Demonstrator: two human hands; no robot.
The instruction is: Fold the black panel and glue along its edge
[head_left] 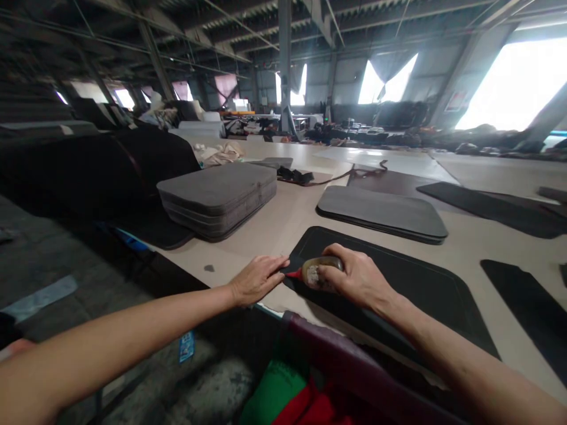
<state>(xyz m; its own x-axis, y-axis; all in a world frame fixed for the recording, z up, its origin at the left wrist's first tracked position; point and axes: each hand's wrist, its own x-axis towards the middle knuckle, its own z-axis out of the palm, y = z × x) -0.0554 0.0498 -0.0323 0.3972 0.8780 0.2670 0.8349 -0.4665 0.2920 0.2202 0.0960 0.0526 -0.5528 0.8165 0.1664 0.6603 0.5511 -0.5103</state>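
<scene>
A squeeze bottle (pixel 319 273) with a red nozzle lies tilted in my right hand (pixel 357 273), whose fingers wrap round its body. Its tip points left, at the left end of a black panel (pixel 398 265) with rounded corners, lying on the table (pixel 248 260). My left hand (pixel 259 278) rests at that same end, fingers stretched out and close together, fingertips on the panel's edge beside the nozzle. Any glue or liquid at the tip is too small to make out.
A tall stack of grey panels (pixel 221 189) stands on the left, and a lower stack (pixel 383 212) lies behind the black panel. Dark strips (pixel 527 301) lie on the right. A black roll (pixel 88 171) bulges at the far left. The table's front edge runs close below my hands.
</scene>
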